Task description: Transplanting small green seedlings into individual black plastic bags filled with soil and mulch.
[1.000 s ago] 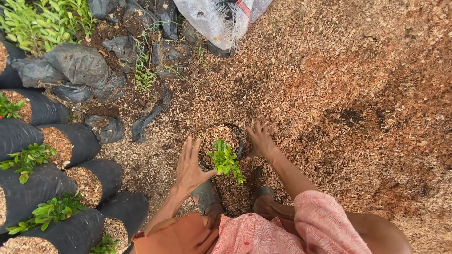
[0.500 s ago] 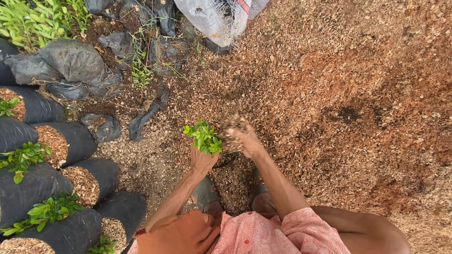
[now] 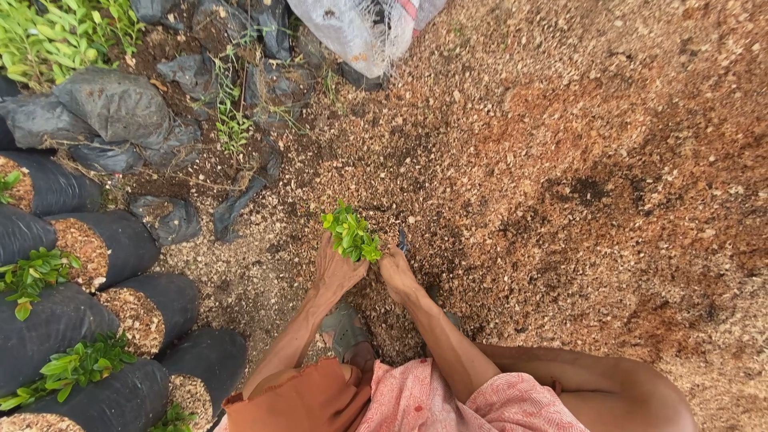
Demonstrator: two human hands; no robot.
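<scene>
Where half a second ago the right hand [image 3: 398,270] carried a scoop of husk, both hands now press together around the green seedling [image 3: 350,234]; left hand [image 3: 336,268] grips its base, over husk-covered ground [image 3: 560,160], black grow bags [image 3: 120,248] well left.

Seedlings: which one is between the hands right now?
The small green seedling at centre, flanked by the left hand and right hand. The other seedlings stand in black bags at far left.
</scene>
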